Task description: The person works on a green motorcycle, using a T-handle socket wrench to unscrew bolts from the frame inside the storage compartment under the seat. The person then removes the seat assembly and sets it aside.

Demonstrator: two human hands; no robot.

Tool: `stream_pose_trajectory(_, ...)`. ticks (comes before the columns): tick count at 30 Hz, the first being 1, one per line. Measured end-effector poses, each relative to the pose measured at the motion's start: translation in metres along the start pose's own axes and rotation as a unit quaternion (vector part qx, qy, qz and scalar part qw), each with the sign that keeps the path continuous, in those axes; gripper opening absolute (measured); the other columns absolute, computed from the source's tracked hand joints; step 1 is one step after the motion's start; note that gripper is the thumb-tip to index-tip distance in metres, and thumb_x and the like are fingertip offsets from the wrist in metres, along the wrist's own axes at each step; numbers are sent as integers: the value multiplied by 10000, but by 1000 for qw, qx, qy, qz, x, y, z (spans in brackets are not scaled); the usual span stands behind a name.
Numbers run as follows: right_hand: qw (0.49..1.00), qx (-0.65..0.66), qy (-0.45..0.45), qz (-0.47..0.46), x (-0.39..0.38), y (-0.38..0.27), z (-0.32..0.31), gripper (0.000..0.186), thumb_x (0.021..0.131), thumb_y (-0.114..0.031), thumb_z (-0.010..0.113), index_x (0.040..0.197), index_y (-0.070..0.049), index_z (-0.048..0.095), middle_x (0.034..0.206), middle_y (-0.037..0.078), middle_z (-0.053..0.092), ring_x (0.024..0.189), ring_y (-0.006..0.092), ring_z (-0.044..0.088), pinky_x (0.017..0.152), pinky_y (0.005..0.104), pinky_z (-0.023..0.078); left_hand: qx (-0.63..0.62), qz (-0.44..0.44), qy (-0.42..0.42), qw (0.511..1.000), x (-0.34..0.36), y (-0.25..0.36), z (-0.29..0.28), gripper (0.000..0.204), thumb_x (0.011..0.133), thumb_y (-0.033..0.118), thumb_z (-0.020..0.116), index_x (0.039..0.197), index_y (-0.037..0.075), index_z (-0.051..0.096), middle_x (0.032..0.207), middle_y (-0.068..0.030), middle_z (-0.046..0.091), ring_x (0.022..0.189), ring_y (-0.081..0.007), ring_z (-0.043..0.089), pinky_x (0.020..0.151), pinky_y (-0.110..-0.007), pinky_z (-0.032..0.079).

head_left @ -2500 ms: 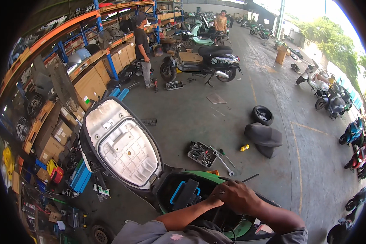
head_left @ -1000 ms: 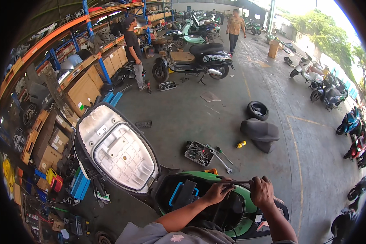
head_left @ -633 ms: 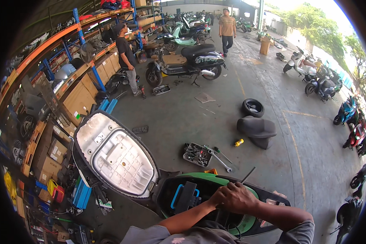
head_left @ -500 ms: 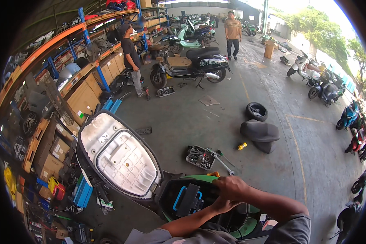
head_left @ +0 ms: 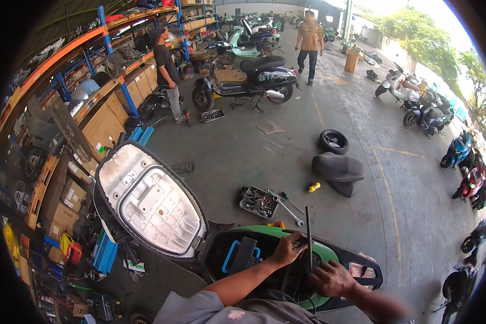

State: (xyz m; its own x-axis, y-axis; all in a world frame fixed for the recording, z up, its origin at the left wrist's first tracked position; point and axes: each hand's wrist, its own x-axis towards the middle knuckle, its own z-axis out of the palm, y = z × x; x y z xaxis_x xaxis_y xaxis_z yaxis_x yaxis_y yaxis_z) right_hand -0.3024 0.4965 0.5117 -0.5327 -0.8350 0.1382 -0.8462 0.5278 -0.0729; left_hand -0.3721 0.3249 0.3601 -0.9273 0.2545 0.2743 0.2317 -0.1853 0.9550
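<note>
A green scooter body (head_left: 248,233) is in front of me, its seat (head_left: 159,208) tipped up to the left with the pale underside showing. In its open storage compartment lies a dark box with a blue handle (head_left: 232,256). Above the compartment's right end a thin dark strip (head_left: 309,229) stands upright; whether it is stiff or rubber I cannot tell. My right hand (head_left: 333,278) is closed at the strip's lower part. My left hand (head_left: 289,249) is pinched just left of the strip, over the compartment; what its fingers hold is hidden.
Beyond the scooter lie a tool tray (head_left: 258,202), a large wrench (head_left: 289,210), a yellow bottle (head_left: 314,187), a loose seat (head_left: 337,171) and a tyre (head_left: 333,141). Shelving (head_left: 81,116) lines the left. Two people stand farther off near a parked scooter (head_left: 248,83).
My hands were together at the compartment's rim; now they are apart, the right one lower and farther right. The upright dark strip has come into view. The far person in the striped shirt has stepped closer.
</note>
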Motion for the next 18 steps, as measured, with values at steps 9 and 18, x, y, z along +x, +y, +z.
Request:
stream_pose_trajectory(9, 979, 118, 13, -165, 85, 11, -23, 328, 723, -196, 646, 1022, -66, 609, 763, 75, 603, 746, 248, 610, 736, 393, 489, 133, 76, -30, 988, -8, 34, -16, 109, 872, 30, 577, 969, -15, 599, 905, -116, 661, 826, -202, 661, 749, -286, 505)
stream_pose_trajectory(18, 942, 10, -250, 226, 84, 41, -22, 224, 747, -164, 596, 931, -39, 621, 772, 130, 621, 666, 345, 629, 599, 426, 515, 139, 73, -44, 987, -14, 37, -4, 192, 916, 129, 551, 1038, -13, 595, 881, -165, 636, 831, -357, 622, 705, -384, 481)
